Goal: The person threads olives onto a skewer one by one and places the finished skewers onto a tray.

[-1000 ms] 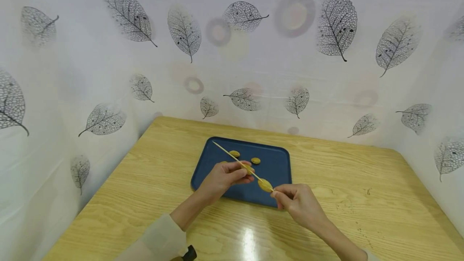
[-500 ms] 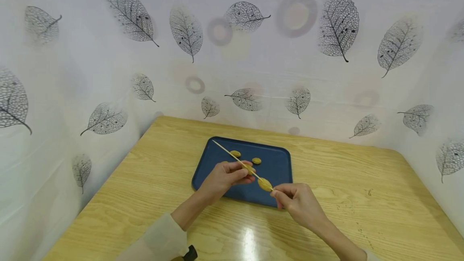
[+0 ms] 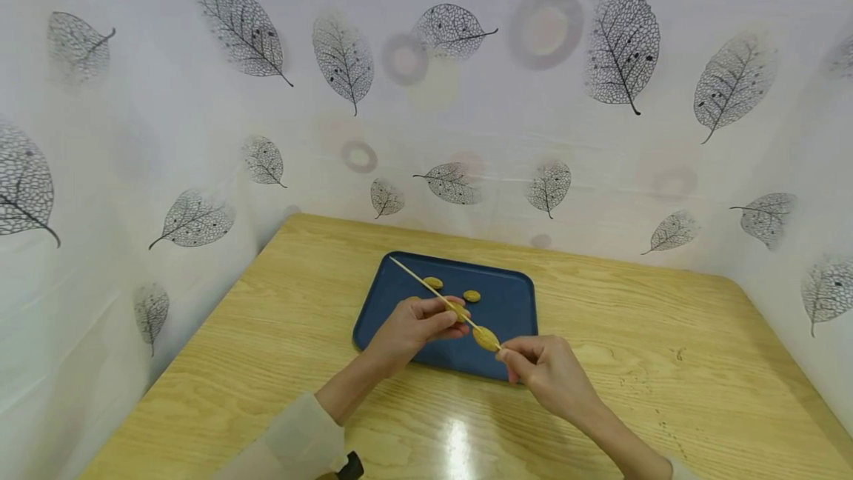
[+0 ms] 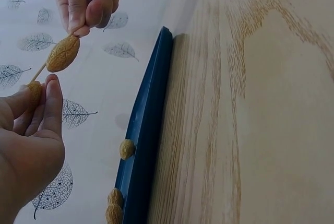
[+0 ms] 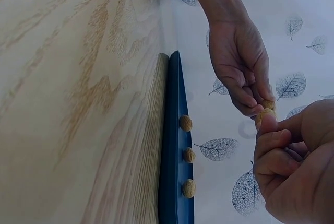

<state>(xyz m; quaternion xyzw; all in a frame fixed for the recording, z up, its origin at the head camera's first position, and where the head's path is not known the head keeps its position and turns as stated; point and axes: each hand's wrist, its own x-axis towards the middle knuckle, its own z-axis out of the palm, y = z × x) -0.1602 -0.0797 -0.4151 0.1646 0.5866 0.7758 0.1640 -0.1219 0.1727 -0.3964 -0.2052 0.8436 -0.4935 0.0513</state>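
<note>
A thin wooden skewer (image 3: 415,277) slants across in front of the tray, its bare pointed end at the upper left. Threaded near its lower end is a wrinkled yellow-brown oval piece (image 3: 486,338), large in the left wrist view (image 4: 63,54). Just past that piece, my right hand (image 3: 549,376) pinches the skewer's end between thumb and fingers. My left hand (image 3: 408,332) pinches a second wrinkled oval piece (image 3: 457,310) farther up, and the skewer runs along it. Its fingers cover much of that piece.
A dark blue rectangular tray (image 3: 516,306) lies on the wooden table (image 3: 666,347) beneath the hands. On it rest three similar pieces, two in plain sight (image 3: 433,283) and one partly behind my left hand. A leaf-printed white sheet (image 3: 466,124) hangs around the table.
My right hand, with the skewer and its threaded piece, has shifted slightly up and left toward my left hand. The left hand holds nearly the same place and grip.
</note>
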